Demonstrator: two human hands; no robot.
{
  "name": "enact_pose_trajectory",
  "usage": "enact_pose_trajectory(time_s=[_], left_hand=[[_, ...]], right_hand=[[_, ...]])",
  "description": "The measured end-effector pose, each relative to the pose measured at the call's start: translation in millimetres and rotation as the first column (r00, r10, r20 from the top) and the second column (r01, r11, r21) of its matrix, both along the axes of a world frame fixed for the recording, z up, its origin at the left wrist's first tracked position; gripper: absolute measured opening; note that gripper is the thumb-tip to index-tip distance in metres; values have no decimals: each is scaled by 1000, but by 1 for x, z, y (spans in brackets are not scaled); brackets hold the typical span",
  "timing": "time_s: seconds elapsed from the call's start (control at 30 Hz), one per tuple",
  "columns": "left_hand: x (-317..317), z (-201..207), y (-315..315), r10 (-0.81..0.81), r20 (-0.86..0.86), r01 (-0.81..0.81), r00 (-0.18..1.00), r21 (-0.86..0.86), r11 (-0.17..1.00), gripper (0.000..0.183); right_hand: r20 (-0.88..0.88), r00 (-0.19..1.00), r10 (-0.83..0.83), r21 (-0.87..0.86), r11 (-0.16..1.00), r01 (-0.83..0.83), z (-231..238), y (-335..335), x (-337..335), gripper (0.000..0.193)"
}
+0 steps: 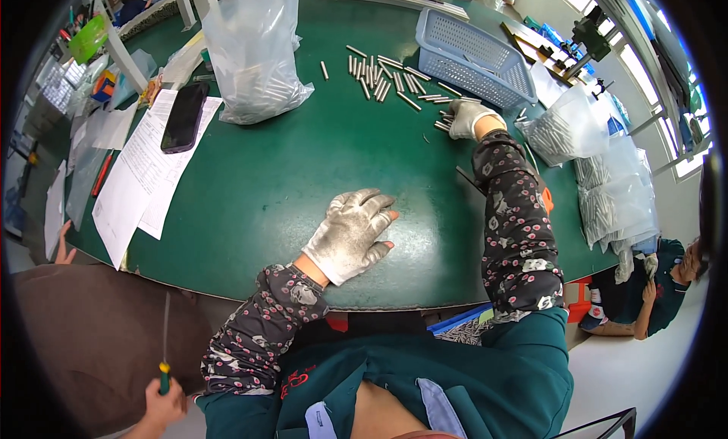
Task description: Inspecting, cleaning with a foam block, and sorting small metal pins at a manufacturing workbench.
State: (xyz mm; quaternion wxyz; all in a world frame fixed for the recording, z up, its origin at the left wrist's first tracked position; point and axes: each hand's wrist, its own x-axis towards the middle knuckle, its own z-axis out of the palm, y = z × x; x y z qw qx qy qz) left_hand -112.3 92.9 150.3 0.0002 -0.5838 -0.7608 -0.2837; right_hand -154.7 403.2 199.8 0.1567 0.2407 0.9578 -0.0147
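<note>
My left hand (353,234), in a worn white glove with bare fingertips, lies palm down with its fingers spread on the green tabletop (258,204). It holds nothing. Farther off to the right, my gloved right hand (472,119) is closed over a few short metal pins (442,124), whose ends stick out at its left side. The undersides of its fingers are hidden. Left of that hand, a loose group of silver metal pins (375,76) lies scattered. A blue perforated basket (474,64) stands just beyond the right hand.
A large plastic bag (254,60) stands at the back left, near a black phone (184,118) on printed papers (136,181). Bags of metal pins (614,185) line the right edge. Another person's hand (165,401) holds a green-handled screwdriver at lower left. Someone sits at far right.
</note>
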Motion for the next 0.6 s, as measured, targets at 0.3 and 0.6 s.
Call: enact_pose_trajectory(time_s=[0.3,0.6], left_hand=[[-2,-4,0,5,-16,-5,1000,19,1000,45],[-4,-10,4,137,15,-137,990,40,990,91]], right_hand=[[-39,971,236,-49,970,-238,5,-47,37,39],[-278,712,645,-98,718,-689,2,-123,99,28]])
